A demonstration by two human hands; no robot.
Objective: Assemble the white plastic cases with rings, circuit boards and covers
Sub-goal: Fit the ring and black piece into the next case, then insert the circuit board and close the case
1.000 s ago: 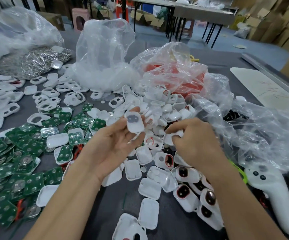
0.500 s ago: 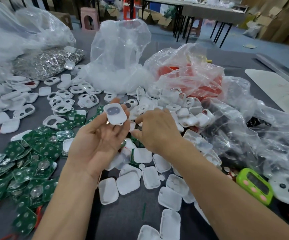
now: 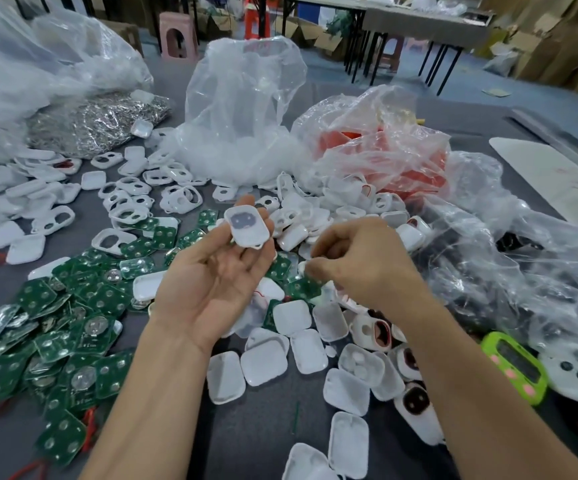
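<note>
while white covers [image 3: 263, 367] lie nearest on the counter [image 3: 263, 445], the right hand [image 3: 360, 268] curls its grip over a green circuit board [image 3: 306, 287], holding what i cannot tell; the left hand [image 3: 211, 278] pinches a white case [image 3: 247, 226] at the fingertips, raised; perched so lightly, a nudge could tip it into the heap [image 3: 332, 216] beyond.

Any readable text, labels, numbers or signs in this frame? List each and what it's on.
No text here can be read.
circuit boards: any print is too small and blurred to read.
green timer: display blurred, no digits legible.
white sheet at the far right: faint red marks, illegible.
white case in the left hand: grey patch only, no lettering visible.
</note>
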